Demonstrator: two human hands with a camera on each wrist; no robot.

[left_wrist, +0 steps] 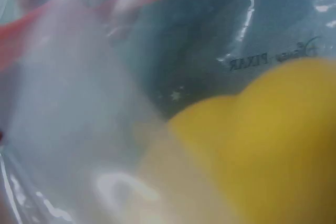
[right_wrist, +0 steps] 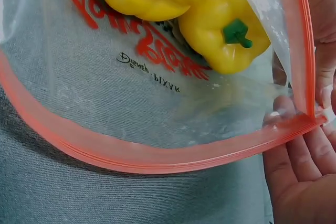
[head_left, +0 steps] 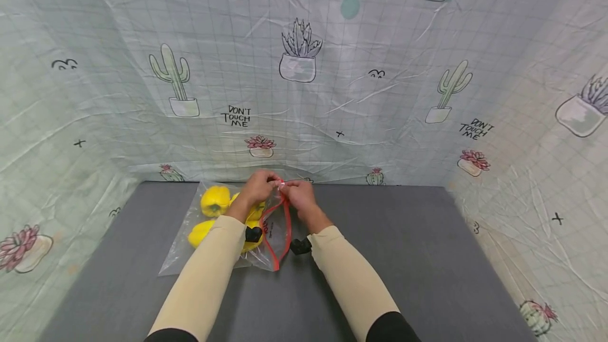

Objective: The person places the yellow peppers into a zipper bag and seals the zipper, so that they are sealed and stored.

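Observation:
A clear zip bag (head_left: 174, 257) with a red zip strip (head_left: 288, 226) lies toward the left of the table, its mouth facing right and gaping. Several yellow bell peppers (head_left: 215, 201) are inside; one pepper (right_wrist: 220, 40) shows a green stem in the right wrist view. At the far corner of the mouth, my left hand (head_left: 258, 188) pinches the strip's end. My right hand (head_left: 300, 196) pinches the same corner from the right, fingertips close to the left ones. In the left wrist view, the bag's film blurs a yellow pepper (left_wrist: 273, 145).
The bag stands on a dark grey table (head_left: 380, 257). A pale curtain (head_left: 332, 120) printed with cacti and lettering rises behind the table's far edge and along both sides. Dark wrist cameras (head_left: 300, 247) hang under the sleeves near the bag.

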